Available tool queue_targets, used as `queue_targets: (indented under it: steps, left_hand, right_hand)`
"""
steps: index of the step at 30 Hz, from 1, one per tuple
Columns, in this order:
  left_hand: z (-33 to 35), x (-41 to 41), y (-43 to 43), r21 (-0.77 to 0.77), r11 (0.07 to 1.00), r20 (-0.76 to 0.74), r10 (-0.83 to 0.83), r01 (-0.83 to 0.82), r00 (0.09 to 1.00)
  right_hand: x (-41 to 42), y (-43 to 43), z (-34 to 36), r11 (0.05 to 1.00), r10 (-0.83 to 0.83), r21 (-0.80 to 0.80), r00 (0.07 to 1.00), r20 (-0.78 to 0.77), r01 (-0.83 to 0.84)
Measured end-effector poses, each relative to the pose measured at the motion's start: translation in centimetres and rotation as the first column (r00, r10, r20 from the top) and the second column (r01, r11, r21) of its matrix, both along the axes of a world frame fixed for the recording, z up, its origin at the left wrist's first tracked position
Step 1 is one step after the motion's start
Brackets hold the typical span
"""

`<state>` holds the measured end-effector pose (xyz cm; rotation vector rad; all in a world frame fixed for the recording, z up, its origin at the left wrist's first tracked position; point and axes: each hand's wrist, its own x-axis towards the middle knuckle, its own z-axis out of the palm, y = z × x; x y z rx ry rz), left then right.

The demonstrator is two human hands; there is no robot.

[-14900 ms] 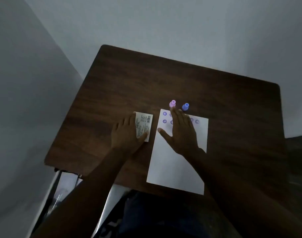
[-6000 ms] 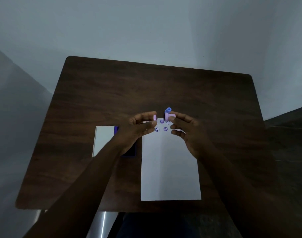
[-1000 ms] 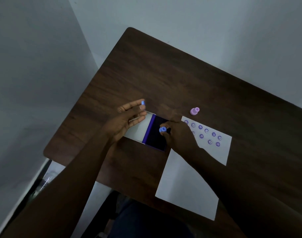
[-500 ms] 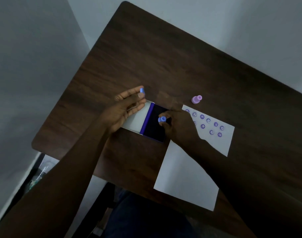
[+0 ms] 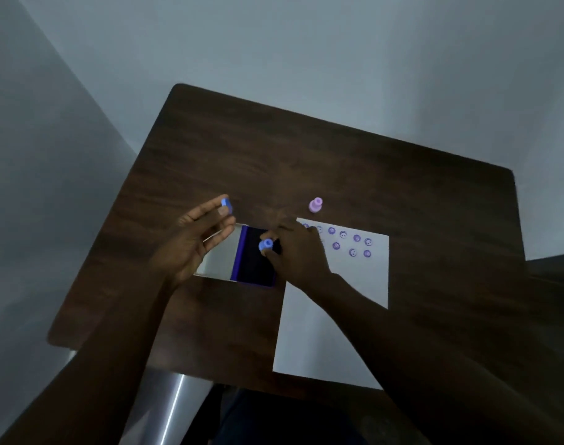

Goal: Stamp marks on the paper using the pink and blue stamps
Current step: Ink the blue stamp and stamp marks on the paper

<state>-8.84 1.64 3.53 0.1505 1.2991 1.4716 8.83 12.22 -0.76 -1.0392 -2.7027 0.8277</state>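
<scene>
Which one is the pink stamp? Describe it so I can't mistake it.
On the dark wooden table, find the white paper. The pink stamp stands upright beyond its top-left corner, untouched; the blue stamp is in the right hand.

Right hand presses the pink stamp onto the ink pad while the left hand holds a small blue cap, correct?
Not quite. In the head view the right hand holds the blue stamp on the ink pad; the pink stamp stands untouched beyond the paper. The left hand does hold the blue cap.
</scene>
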Motion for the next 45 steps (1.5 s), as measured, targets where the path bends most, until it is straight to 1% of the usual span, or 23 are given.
queue_targets:
  steps: [1,2,3,4,5,6,7,9,11,12,13,15,18,19,22,24,27,30,36,38,41,45]
  left_hand:
    - [0.2,0.1,0.1,0.002,1.0,0.004,-0.004,0.004,1.0]
    - [0.4,0.3,0.2,0.002,1.0,0.006,-0.012,0.012,1.0]
    - [0.6,0.6,0.4,0.0,1.0,0.012,-0.021,0.021,1.0]
    - [0.6,1.0,0.6,-0.003,1.0,0.016,-0.031,0.031,0.999]
    - [0.8,1.4,0.9,-0.007,0.999,0.022,-0.041,0.041,0.999]
    - [0.9,1.9,1.2,-0.004,0.999,0.027,-0.05,0.05,0.998]
    - [0.9,2.5,1.6,-0.002,0.998,0.037,-0.058,0.058,0.998]
    - [0.8,3.8,2.6,-0.004,0.998,0.063,-0.063,0.064,0.996]
    - [0.4,4.8,3.5,-0.019,0.997,0.085,-0.075,0.077,0.994]
    - [0.2,5.3,3.9,-0.026,0.996,0.094,-0.085,0.088,0.992]
    - [0.1,5.8,4.3,-0.031,0.995,0.101,-0.095,0.099,0.99]
    - [0.1,6.4,4.9,-0.032,0.992,0.1,-0.121,0.125,0.988]
    - [0.0,6.9,5.6,-0.035,0.989,0.098,-0.141,0.145,0.985]
    - [0.0,7.0,5.8,-0.036,0.988,0.095,-0.143,0.147,0.985]
    - [-0.1,7.1,6.2,-0.041,0.987,0.086,-0.154,0.158,0.984]
    - [-0.1,7.2,6.4,-0.048,0.984,0.085,-0.166,0.17,0.982]
    - [-0.3,7.2,6.5,-0.055,0.982,0.078,-0.178,0.182,0.981]
    - [-0.5,7.4,6.6,-0.056,0.981,0.081,-0.182,0.187,0.98]
    - [-0.8,7.5,6.7,-0.063,0.981,0.084,-0.178,0.183,0.98]
    - [-0.8,7.5,6.8,-0.068,0.979,0.078,-0.185,0.19,0.98]
    - [-0.9,7.6,6.9,-0.073,0.978,0.071,-0.19,0.196,0.979]
    - [-1.2,7.6,7.3,-0.072,0.977,0.06,-0.196,0.2,0.979]
  right_hand:
    - [0.5,0.1,0.4,0.998,-0.058,-0.006,0.995,-0.084,0.058]
    - [1.2,0.1,1.1,0.986,-0.155,-0.095,0.971,-0.182,0.139]
    - [2.0,0.3,1.7,0.944,-0.287,-0.24,0.921,-0.264,0.225]
    - [3.0,0.7,2.3,0.865,-0.432,-0.397,0.858,-0.278,0.307]
    - [4.1,1.2,2.8,0.755,-0.563,-0.541,0.79,-0.242,0.372]
    - [5.4,1.9,2.9,0.637,-0.657,-0.651,0.732,-0.18,0.412]
    - [6.9,2.6,2.9,0.525,-0.724,-0.738,0.678,-0.126,0.424]
    - [9.9,4.1,2.9,0.339,-0.816,-0.847,0.576,-0.048,0.409]
    - [12.3,5.2,3.1,0.215,-0.876,-0.894,0.482,0.001,0.392]
    - [13.5,5.7,3.1,0.188,-0.892,-0.896,0.452,0.015,0.401]
    - [14.5,6.1,3.0,0.183,-0.901,-0.889,0.433,0.019,0.419]
    - [16.3,6.8,2.7,0.259,-0.894,-0.824,0.448,-0.007,0.503]
    - [18.1,7.3,2.3,0.472,-0.816,-0.621,0.576,-0.041,0.626]
    - [18.5,7.5,1.9,0.534,-0.782,-0.557,0.622,-0.04,0.636]
    - [18.9,8.1,0.6,0.658,-0.661,-0.454,0.75,0.035,0.601]
    - [19.1,8.3,-1.2,0.708,-0.624,-0.363,0.777,0.08,0.605]
    - [18.7,7.8,-1.9,0.732,-0.608,-0.318,0.788,0.092,0.602]
    - [18.4,7.7,-2.1,0.769,-0.566,-0.296,0.819,0.098,0.566]
    - [18.5,7.8,-2.4,0.794,-0.547,-0.247,0.83,0.111,0.556]
    - [18.6,8.0,-2.3,0.809,-0.515,-0.235,0.842,0.158,0.539]
    - [18.5,8.1,-2.5,0.804,-0.493,-0.251,0.84,0.226,0.539]
    - [18.8,8.1,-3.5,0.828,-0.496,-0.186,0.845,0.199,0.529]
